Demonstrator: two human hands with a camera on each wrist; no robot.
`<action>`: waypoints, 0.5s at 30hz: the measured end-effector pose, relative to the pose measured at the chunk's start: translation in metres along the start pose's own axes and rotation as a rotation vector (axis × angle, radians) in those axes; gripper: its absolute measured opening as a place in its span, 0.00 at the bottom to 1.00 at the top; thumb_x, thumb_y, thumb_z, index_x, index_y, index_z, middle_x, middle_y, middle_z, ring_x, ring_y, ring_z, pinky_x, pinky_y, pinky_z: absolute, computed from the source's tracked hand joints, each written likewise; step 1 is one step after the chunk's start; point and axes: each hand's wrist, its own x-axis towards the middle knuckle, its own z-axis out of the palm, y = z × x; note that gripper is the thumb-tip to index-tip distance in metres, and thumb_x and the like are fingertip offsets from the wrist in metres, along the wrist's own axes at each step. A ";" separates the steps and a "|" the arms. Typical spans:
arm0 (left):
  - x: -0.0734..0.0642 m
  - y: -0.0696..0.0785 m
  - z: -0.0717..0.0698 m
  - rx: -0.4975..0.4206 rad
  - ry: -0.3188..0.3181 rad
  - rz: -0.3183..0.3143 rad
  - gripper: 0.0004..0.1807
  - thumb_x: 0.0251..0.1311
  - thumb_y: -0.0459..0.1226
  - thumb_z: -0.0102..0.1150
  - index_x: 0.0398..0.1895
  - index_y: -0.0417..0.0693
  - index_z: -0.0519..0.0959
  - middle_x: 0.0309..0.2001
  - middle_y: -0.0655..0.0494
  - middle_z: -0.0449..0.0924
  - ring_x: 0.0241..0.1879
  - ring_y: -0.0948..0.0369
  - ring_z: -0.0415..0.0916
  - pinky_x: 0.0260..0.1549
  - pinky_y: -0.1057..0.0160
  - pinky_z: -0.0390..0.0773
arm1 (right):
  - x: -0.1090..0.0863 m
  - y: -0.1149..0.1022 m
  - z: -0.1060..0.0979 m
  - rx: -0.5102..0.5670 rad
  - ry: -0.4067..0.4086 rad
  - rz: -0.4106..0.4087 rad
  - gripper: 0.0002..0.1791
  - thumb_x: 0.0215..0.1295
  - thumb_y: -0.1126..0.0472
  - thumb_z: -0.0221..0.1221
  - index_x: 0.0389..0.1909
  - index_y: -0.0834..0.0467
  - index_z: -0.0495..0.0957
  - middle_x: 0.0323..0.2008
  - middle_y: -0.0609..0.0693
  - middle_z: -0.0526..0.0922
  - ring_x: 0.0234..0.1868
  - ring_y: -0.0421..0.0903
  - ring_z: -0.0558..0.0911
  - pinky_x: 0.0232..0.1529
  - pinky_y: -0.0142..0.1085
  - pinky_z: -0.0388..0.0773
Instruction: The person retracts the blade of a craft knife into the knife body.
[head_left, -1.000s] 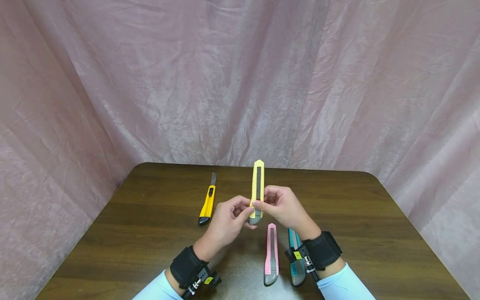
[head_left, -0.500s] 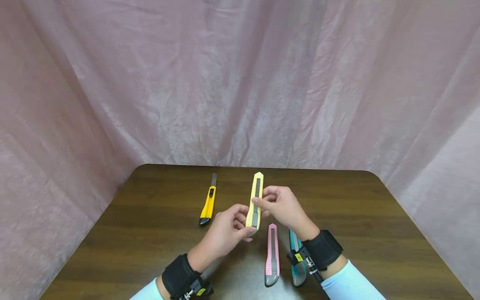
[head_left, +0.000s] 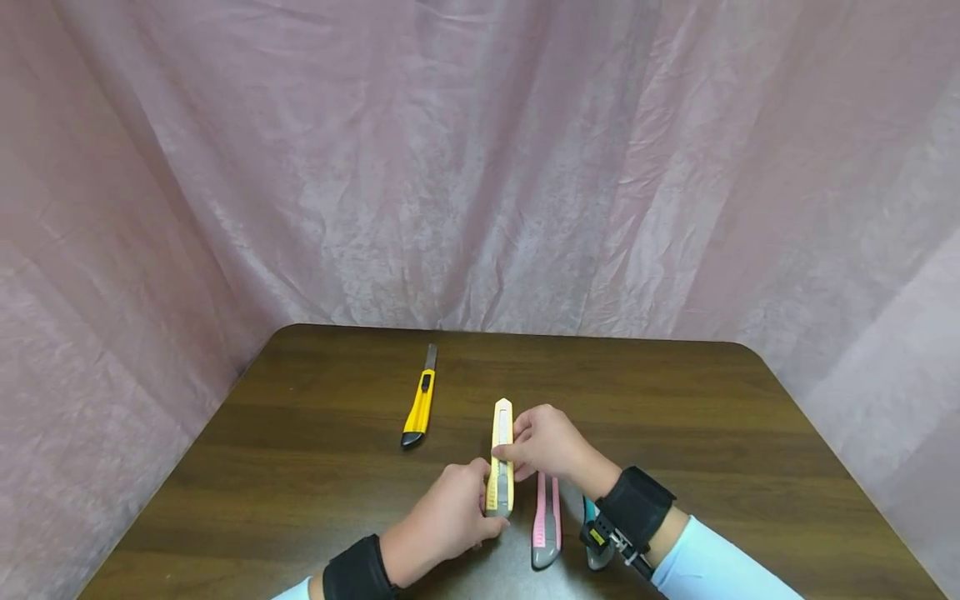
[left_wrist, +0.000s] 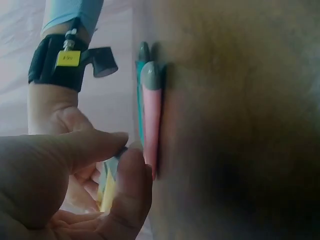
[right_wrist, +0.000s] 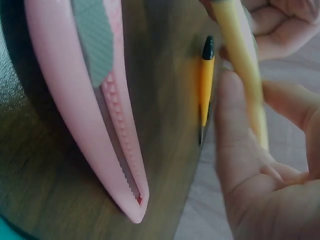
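A pale yellow box cutter (head_left: 504, 425) is held upright, tip away from me, in the head view; no blade shows past its tip. My left hand (head_left: 450, 515) pinches its grey rear end between thumb and fingers, as the left wrist view also shows. My right hand (head_left: 553, 446) pinches its middle from the right, thumb across the front. Close by my right hand lies a pink box cutter (head_left: 546, 525), large in the right wrist view. My right wrist partly covers a teal box cutter (head_left: 590, 510).
Farther back on the left, a bright yellow box cutter (head_left: 421, 408) with a black end lies with its blade out. Everything lies on a dark wooden table (head_left: 315, 417). A pinkish curtain (head_left: 420, 167) hangs behind the table's far edge.
Both hands have brought the pale yellow box cutter down and toward me. My left hand has shifted lower on it, to the rear end. The other cutters stay put.
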 end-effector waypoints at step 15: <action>-0.009 0.004 0.011 0.206 -0.120 0.021 0.19 0.40 0.41 0.76 0.29 0.47 0.74 0.19 0.67 0.69 0.16 0.74 0.67 0.14 0.77 0.71 | -0.001 -0.001 0.013 -0.217 -0.081 0.177 0.12 0.50 0.65 0.69 0.18 0.66 0.77 0.13 0.58 0.78 0.17 0.53 0.81 0.19 0.39 0.82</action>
